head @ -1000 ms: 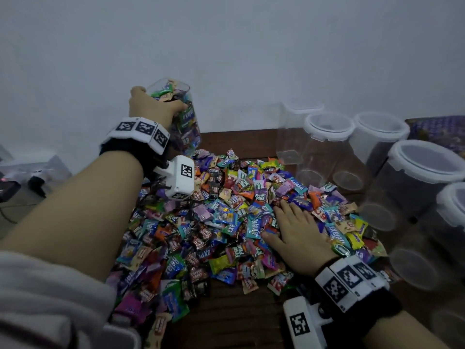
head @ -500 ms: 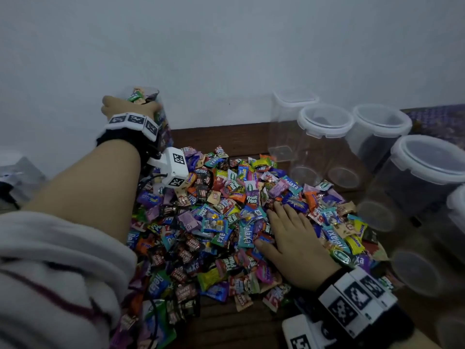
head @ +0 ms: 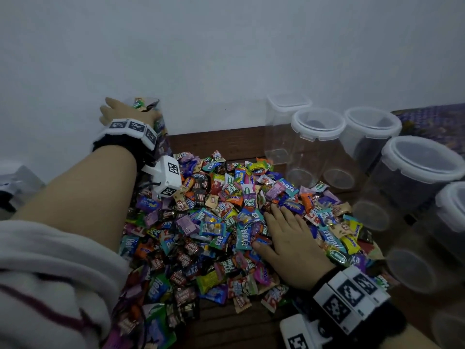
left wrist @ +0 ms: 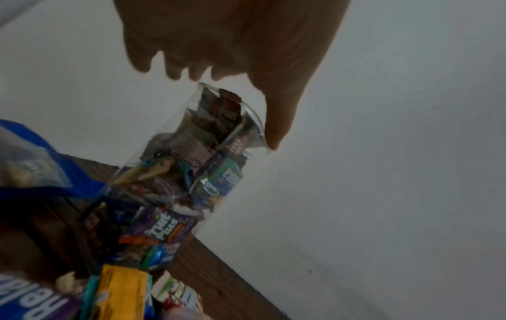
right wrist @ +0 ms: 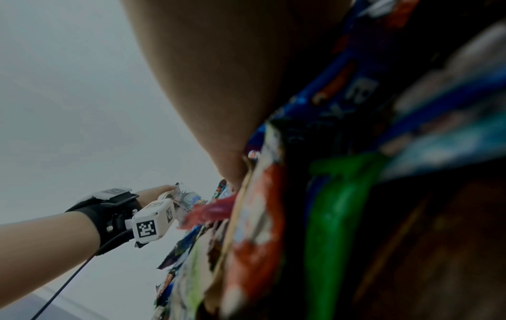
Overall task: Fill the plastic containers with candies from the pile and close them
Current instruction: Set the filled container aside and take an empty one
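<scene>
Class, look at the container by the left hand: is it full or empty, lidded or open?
Full and open: the container shows candies up to its bare rim, with no lid on it.

A: How much of the filled container (head: 161, 137) shows from the head view?

B: Little. The left hand (head: 125, 113) and its wristband cover most of it; only the rim and a strip of wall show. The left wrist view is blurred, so whether the fingers touch the rim can't be told.

A: And beside the candy pile (head: 226, 222)?

B: The right hand (head: 289, 238) hides the sweets under it. The empty containers (head: 415, 172) to the pile's right run off the frame edge.
</scene>
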{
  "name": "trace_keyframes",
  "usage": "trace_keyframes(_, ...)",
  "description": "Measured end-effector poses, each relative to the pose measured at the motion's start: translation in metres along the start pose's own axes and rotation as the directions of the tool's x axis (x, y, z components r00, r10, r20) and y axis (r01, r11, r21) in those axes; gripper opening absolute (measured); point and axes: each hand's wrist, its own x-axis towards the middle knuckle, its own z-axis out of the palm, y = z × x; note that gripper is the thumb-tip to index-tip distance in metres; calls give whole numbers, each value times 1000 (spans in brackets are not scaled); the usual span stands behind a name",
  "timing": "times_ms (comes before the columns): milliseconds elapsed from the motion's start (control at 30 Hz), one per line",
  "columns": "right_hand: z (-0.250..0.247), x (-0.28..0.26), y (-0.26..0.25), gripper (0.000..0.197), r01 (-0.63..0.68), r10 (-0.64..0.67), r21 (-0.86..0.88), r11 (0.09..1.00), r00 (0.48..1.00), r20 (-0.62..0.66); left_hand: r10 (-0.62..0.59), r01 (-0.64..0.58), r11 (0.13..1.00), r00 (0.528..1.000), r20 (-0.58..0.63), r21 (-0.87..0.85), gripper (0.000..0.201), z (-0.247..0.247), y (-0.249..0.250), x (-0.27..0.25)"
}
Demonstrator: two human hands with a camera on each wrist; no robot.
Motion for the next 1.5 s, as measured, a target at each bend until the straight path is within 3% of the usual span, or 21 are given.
trace_keyframes(67,0,1,0,72,0,0,10,1000,1000,1,180,-183,983,975,-128,-10,91,2,8,-9)
trace_keyframes(133,0,0,0,72,6,-6,6,1000,1000,3,330,-340,940,928,-170,-30,79,7,16,-21)
trace_keyframes(233,-1,-1,1,72,6,-6,7,1000,1000,6,473,-480,863,877,-81,-158,75,19,39,-42)
trace_keyframes(333,-3,-1,1,78,9,-10,14,1000,1000,22,518,-464,821,851,90,-334,85,38,62,-63)
trace_keyframes(433,-2,-1,1,103,27,-27,12,1000,1000,14,540,-422,809,808,234,-410,97,58,79,-82)
trace_keyframes(567,-1,-1,2,73,22,-21,58,998,1000,-15,547,-392,829,720,428,-399,105,85,94,-102)
trace_keyframes(667,0,-2,3,71,29,-27,76,997,999,-29,543,-398,839,650,532,-371,108,102,100,-113)
trace_keyframes(867,1,-2,3,71,43,-41,81,996,999,-28,554,-316,828,581,595,-463,113,123,107,-121)
trace_keyframes(1100,1,-3,3,72,51,-48,92,994,998,-29,576,-283,805,584,572,-521,117,136,105,-121)
trace_keyframes(1167,1,-3,3,72,48,-46,90,995,999,-23,537,-281,833,615,577,-476,100,127,107,-124)
trace_keyframes(1267,0,-3,2,72,46,-45,83,995,999,-12,488,-267,856,699,522,-443,77,121,105,-118)
trace_keyframes(1433,0,-1,3,73,43,-44,56,997,999,4,478,-210,810,778,407,-548,101,71,95,-114)
trace_keyframes(1500,0,-1,3,73,40,-40,38,998,999,9,486,-191,775,790,375,-602,94,48,88,-113)
